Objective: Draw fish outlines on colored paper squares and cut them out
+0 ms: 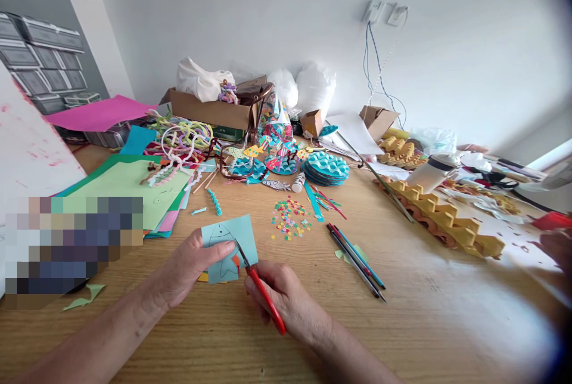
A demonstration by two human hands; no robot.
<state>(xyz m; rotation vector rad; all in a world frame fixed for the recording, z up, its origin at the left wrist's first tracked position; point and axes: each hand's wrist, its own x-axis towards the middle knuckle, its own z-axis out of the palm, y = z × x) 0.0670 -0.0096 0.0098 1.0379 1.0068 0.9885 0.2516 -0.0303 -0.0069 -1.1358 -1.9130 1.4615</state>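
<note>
A light blue sheet of paper (245,232) with a fish drawn on it in dark lines is held upright over the table. My left hand (196,265) pinches it from the left, thumb lying across the drawn fish. Red-handled scissors (268,300) sit in my right hand (281,291), fingers wrapped round the handles. Their blades lie against the paper beside the fish's outline, near my left thumb. Small orange and yellow pieces show partly behind the lower edge of the sheet.
Round confetti (290,217) lies beyond my hands, with several pens (357,265) to the right. Coloured paper sheets (129,184) are stacked at left. A yellow egg carton (442,217), blue scalloped discs (326,168) and a cardboard box (210,111) stand farther off. Another person's hand (556,247) is at far right.
</note>
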